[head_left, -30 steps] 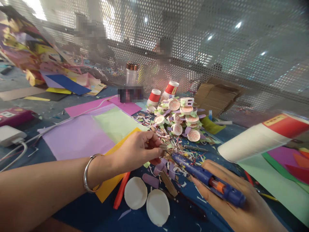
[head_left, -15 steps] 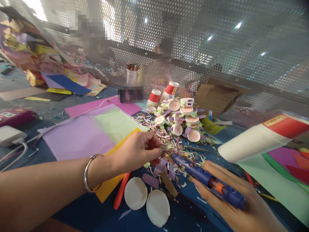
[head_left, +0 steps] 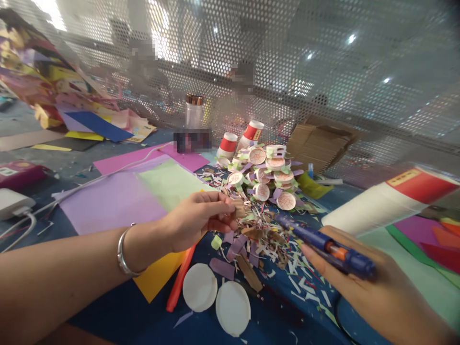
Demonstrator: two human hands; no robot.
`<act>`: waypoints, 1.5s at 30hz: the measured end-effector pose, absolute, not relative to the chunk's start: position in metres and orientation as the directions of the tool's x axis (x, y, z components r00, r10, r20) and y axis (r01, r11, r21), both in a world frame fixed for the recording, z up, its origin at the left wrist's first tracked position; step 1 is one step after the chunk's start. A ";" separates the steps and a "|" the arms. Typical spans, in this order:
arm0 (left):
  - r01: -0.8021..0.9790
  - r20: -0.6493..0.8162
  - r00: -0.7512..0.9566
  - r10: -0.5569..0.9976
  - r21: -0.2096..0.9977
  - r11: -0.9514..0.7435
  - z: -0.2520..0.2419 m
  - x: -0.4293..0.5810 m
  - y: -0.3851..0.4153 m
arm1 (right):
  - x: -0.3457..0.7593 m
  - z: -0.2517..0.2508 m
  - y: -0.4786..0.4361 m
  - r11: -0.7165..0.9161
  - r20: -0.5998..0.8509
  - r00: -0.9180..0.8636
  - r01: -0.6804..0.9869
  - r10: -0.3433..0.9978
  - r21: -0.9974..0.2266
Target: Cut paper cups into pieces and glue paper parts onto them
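Note:
My left hand, with a silver bangle on the wrist, pinches a small brown cardboard piece above a heap of paper scraps. My right hand is wrapped round a blue glue gun with an orange stick in it, its nozzle pointing left toward the scraps, a short way from the cardboard piece. Two white paper discs lie on the blue table near me. Behind the scraps sits a pile of decorated paper cup pieces.
Purple, green and yellow paper sheets lie at the left, with a white charger and cable. Red-and-white cups, a clear bottle and folded cardboard stand by the perforated screen. A large cup stack lies at the right.
My left hand has lifted the brown piece slightly up and away from the heap. My right hand with the glue gun has drawn back to the right.

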State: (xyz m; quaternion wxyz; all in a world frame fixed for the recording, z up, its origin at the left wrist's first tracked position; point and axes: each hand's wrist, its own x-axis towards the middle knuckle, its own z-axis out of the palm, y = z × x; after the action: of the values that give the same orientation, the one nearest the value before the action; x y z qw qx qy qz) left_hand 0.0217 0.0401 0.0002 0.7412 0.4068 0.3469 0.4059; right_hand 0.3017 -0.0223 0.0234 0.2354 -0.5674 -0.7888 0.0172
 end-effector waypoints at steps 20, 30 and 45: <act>-0.290 -0.202 0.379 0.903 0.901 0.323 0.034 0.014 0.029 | 0.356 -0.007 0.011 0.305 0.086 -0.336 0.917 0.938 0.259; -0.231 -0.184 0.383 0.905 0.930 0.287 0.000 -0.003 0.034 | 0.370 0.003 0.007 0.308 0.049 -0.308 0.951 0.950 -0.008; -0.125 -0.116 0.374 0.920 0.977 0.174 -0.005 -0.002 0.033 | 0.203 0.011 0.026 0.573 0.045 -0.572 0.811 0.819 -0.118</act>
State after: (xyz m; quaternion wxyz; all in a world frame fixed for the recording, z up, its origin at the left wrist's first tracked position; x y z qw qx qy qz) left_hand -0.0024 0.0329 -0.0048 0.6574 0.5049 0.3936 0.3974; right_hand 0.2029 0.0260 0.0114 0.0474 -0.4601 -0.8856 0.0419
